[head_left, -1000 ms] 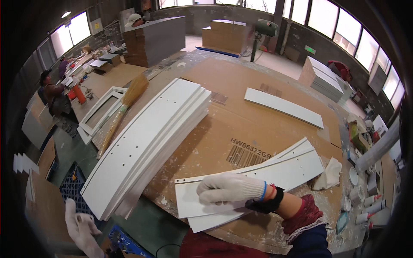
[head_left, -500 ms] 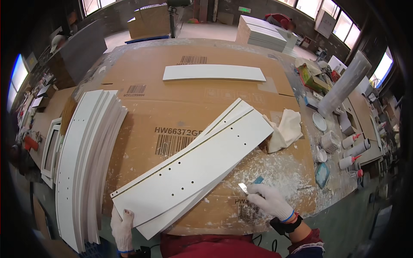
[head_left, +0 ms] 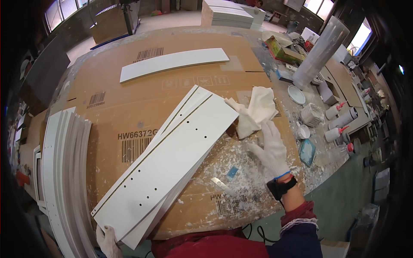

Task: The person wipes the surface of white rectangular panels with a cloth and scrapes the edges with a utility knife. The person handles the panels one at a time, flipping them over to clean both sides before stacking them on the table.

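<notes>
A white drilled panel [head_left: 172, 150] with a long groove along one edge lies diagonally on top of another white panel [head_left: 142, 232]. My gloved left hand [head_left: 108, 243] grips the near left corner of the top panel, thumb over its face. To the right, my gloved right hand [head_left: 273, 150] is open, fingers stretched toward a crumpled cream cloth [head_left: 260, 107]. Its fingertips reach the cloth's lower edge; contact is hard to make out. A thin metal blade [head_left: 223, 186] rests among white flakes on the cardboard, near a small blue piece [head_left: 232, 172].
Several white panels [head_left: 64, 172] stand in a row at the left. Cardboard [head_left: 109, 116] covers the table, with a curved white strip [head_left: 176, 63] farther back. Along the right edge are a white lid [head_left: 296, 94], red-tipped bottles [head_left: 333, 134] and a clear film roll [head_left: 320, 53].
My right hand has let go of the metal blade and moved up and right to the cloth. The view has shifted, so everything sits farther left. My left hand keeps the panel corner.
</notes>
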Demonstrator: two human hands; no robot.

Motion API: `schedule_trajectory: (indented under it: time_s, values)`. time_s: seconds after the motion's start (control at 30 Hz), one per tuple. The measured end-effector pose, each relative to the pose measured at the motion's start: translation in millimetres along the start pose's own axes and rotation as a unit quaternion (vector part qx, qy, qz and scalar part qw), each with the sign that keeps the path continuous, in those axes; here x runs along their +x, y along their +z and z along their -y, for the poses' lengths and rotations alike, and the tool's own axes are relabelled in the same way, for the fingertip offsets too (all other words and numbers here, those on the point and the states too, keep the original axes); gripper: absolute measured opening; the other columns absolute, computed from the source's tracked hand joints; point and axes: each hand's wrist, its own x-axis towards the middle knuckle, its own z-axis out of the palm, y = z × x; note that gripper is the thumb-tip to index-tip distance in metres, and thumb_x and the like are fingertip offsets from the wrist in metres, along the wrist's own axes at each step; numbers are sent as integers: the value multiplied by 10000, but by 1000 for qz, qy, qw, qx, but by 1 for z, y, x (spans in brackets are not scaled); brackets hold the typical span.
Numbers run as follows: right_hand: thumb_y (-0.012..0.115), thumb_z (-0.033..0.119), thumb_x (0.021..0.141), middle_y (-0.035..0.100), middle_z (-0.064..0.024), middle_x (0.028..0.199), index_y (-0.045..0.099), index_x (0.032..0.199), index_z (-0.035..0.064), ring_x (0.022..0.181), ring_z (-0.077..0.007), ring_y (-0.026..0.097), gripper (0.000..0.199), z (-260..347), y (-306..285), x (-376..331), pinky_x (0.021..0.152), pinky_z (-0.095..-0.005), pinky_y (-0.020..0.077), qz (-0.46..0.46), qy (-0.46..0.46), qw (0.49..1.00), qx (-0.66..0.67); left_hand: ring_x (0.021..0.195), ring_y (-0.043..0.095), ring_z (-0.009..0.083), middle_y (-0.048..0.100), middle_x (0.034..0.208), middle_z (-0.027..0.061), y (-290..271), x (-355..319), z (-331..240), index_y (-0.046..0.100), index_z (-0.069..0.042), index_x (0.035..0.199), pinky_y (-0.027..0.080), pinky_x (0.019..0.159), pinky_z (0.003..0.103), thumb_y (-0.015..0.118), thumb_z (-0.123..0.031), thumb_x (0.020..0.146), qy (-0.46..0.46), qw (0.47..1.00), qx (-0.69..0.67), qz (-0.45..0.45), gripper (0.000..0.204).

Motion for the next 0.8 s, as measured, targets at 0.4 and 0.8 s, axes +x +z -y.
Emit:
schedule_trajectory:
  time_s: [0.4,0.8]
  values:
    - [620,467,822,648,-104,907,591,1264,210,860,-311,616,512,-77,87,94,728,-413,505,73,-2,991,-111,1150,531,339,521,1285,238,-48,-15,67,525,5,1293,444,957,404,517,-158,973,37,990,128,34,359]
    - [497,134,850,606,-57,941,545,1212,78,612,-196,569,370,208,-10,32,386,-337,420,-67,-393,912,101,1285,441,289,450,1415,160,-8,-8,41,484,-48,1373,409,1002,442,600,-359,924,-137,980,-146,15,558]
